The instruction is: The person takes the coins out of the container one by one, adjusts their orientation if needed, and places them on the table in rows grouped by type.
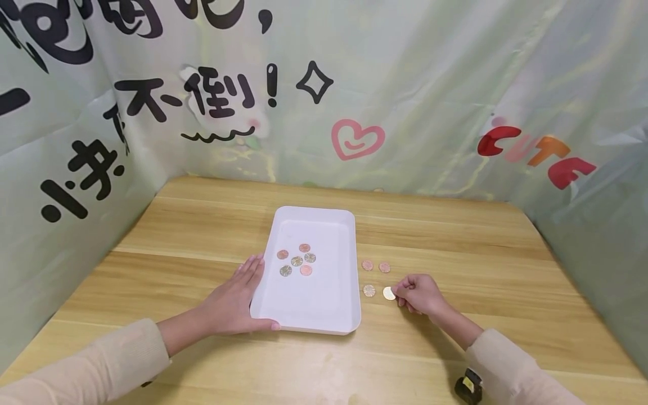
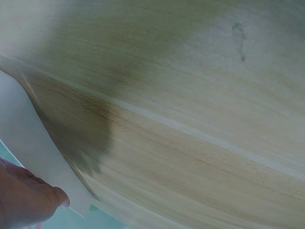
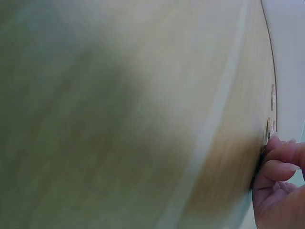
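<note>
Head view shows the left hand [image 1: 234, 301] with fingers extended along the left side of a white tray [image 1: 324, 306], the thumb against its near edge. Within the tray, six coins [image 1: 296, 261] lie grouped left of centre. Just right of it, three coins [image 1: 369, 291] rest on the wood-grain tabletop [image 1: 435, 242]; beside them, the right hand [image 1: 420, 293] has curled fingers pinching a bright coin [image 1: 388, 293] at its edge.

the left arm [image 1: 184, 332] slants in from lower left, the left hand [image 1: 235, 302] spread, fingers [image 1: 248, 270] straight, thumb [image 1: 264, 324] stretched apart; the right arm [image 1: 459, 327] slants in from lower right, the right hand [image 1: 420, 293] curled into a pinch
</note>
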